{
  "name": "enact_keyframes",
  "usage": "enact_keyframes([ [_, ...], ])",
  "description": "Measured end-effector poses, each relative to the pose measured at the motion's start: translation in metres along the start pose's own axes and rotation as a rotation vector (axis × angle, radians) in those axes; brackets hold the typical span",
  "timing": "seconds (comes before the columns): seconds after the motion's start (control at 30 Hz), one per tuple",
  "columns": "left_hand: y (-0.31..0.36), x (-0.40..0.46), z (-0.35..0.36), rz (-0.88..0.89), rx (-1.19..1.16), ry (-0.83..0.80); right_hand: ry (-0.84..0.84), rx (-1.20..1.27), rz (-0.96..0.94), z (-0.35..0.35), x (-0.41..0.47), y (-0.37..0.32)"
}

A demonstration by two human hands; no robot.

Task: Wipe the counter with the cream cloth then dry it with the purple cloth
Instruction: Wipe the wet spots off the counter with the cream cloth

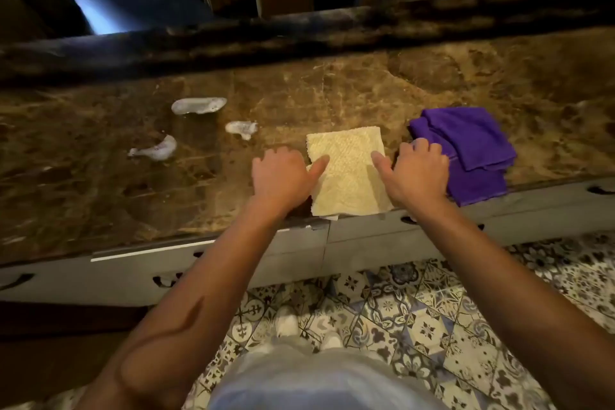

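**A:** Status: cream cloth (347,171) lies flat at the near edge of the counter (332,90), one corner hanging just over the lip. Your left hand (281,173) is at its left edge, thumb on the fabric, fingers curled on the stone beside it. Your right hand (416,170) mirrors that, thumb on the cloth's right edge, fingers curled between it and the purple cloth (466,146). Neither hand has closed on anything yet.

**B:** So which one do I grab?

**A:** Cream only. Purple sits folded just to its right, touching your right fingers; leave it dry.

**B:** Where do I wipe?

**A:** Three white foamy smears (198,105) are left of the cloth, well apart from it. Flatten your palm on the cloth, press evenly, sweep left through all three, overlapping passes. Looks like foam will spread, so fold to a clean face if it streaks.
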State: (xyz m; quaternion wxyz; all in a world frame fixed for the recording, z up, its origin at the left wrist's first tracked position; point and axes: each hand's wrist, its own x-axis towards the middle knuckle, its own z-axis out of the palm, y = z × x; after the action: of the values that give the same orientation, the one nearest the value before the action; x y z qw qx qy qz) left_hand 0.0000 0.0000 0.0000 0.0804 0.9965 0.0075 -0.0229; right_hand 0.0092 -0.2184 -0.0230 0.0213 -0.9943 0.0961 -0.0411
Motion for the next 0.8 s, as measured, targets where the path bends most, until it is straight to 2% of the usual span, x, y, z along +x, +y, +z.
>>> enact_keyframes([
  [0.13,0.014,0.025,0.005,-0.133,-0.047,-0.198,-0.068,-0.029,0.053,0.005,0.003,-0.020],
  [0.27,0.027,0.032,0.015,-0.102,-0.044,-0.210,-0.112,0.019,0.068,0.005,0.005,-0.032],
  [0.43,0.028,0.033,0.024,-0.137,-0.264,-0.189,-0.293,0.112,0.047,-0.006,0.011,-0.037],
  [0.53,0.020,0.026,0.025,-0.149,-0.503,-0.203,-0.392,0.142,-0.024,-0.012,0.013,-0.032],
  [0.6,0.012,0.017,0.022,-0.170,-0.771,-0.215,-0.411,0.229,-0.044,-0.013,0.009,-0.027],
  [0.67,0.006,0.004,0.012,-0.231,-1.077,-0.209,-0.430,0.459,-0.072,-0.016,0.004,-0.022],
  [0.8,-0.003,-0.030,-0.008,-0.367,-1.545,-0.248,-0.480,1.077,-0.076,-0.041,-0.015,-0.018],
])
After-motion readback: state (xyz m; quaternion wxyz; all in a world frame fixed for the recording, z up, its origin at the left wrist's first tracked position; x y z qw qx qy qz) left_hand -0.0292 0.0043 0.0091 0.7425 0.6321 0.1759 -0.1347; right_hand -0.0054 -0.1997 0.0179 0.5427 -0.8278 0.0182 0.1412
